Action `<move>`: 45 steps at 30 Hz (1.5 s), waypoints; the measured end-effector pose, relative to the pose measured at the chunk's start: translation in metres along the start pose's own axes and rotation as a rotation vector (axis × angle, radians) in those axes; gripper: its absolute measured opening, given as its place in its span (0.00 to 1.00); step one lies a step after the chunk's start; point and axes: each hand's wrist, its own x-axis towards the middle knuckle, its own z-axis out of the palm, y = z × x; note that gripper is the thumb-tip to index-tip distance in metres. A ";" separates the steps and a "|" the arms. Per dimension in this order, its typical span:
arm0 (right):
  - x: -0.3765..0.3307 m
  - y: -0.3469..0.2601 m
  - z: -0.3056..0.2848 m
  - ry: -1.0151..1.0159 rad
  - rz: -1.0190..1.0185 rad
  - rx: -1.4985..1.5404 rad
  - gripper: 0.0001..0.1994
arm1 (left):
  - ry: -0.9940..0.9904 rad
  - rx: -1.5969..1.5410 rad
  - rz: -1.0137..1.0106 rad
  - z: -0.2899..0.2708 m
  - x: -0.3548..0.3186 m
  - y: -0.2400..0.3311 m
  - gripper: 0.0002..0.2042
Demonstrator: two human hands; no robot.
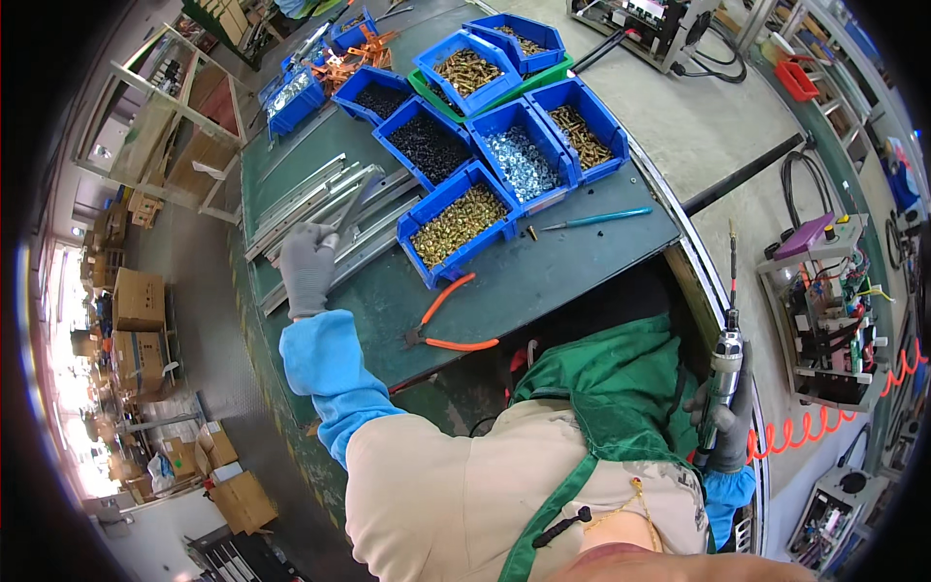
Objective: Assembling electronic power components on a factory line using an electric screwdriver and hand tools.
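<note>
My left hand (308,264), in a grey glove, is closed on one end of a short metal strip (357,202) that tilts up over the work table. Beneath it lie several long silver metal rails (315,199), side by side. At the right, my gloved right hand (734,423) grips a power screwdriver (725,361), its long bit (733,257) pointing away from me. Pliers with orange handles (448,303) lie near the table's front edge. A blue bin (412,230) of small yellowish fasteners stands between the rails and a teal pen-like tool (596,219).
More blue bins (567,160) of screws, nuts and black fasteners cluster beyond. Orange parts (354,60) lie at the far left of the green table (378,335). A red coiled hose (805,432) runs at the right, beside an open electronics unit (819,320).
</note>
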 end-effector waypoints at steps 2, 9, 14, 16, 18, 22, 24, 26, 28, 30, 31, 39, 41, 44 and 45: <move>-0.001 0.001 0.001 0.011 -0.024 -0.057 0.58 | 0.044 -0.024 -0.009 -0.014 0.008 0.031 0.06; -0.003 0.002 -0.008 0.010 0.012 0.018 0.60 | 0.353 0.162 0.297 -0.010 0.064 0.072 0.14; -0.008 0.005 -0.009 0.068 -0.012 0.053 0.61 | 0.587 0.091 0.253 -0.009 0.070 0.085 0.21; -0.010 0.001 -0.008 0.080 0.035 0.049 0.61 | 0.502 -0.105 0.159 -0.006 0.063 0.091 0.19; -0.009 0.002 -0.012 0.081 0.045 0.040 0.61 | 0.417 -0.292 0.061 -0.004 0.062 0.086 0.18; -0.008 0.006 -0.014 0.090 0.033 0.037 0.60 | -0.064 -0.092 0.281 0.025 0.068 0.067 0.13; -0.008 0.003 -0.012 0.078 0.043 0.037 0.60 | -0.226 -0.049 0.256 0.041 0.072 0.059 0.13; -0.009 0.003 -0.012 0.073 0.049 0.037 0.60 | -0.493 -0.110 0.060 0.055 0.082 0.050 0.12; -0.010 0.008 -0.017 0.056 0.028 0.041 0.59 | -0.307 -0.141 0.064 0.055 0.083 0.047 0.11; -0.013 0.014 -0.023 0.083 0.011 0.072 0.58 | 0.004 -0.148 0.108 0.045 0.093 0.061 0.09; -0.015 0.016 -0.027 0.102 0.000 0.098 0.58 | 0.001 -0.158 0.122 0.039 0.095 0.075 0.09; -0.031 0.030 -0.065 0.156 0.022 0.226 0.58 | -0.768 -1.080 0.279 0.039 0.065 0.296 0.20; -0.040 0.028 -0.073 0.187 0.008 0.230 0.57 | -0.755 -0.916 0.435 0.070 0.048 0.340 0.17; -0.054 0.041 -0.092 0.286 -0.045 0.305 0.58 | -0.644 -1.061 0.810 0.129 0.027 0.395 0.14; -0.051 0.054 -0.098 0.311 -0.081 0.352 0.58 | -0.584 -0.926 0.833 0.131 0.011 0.416 0.15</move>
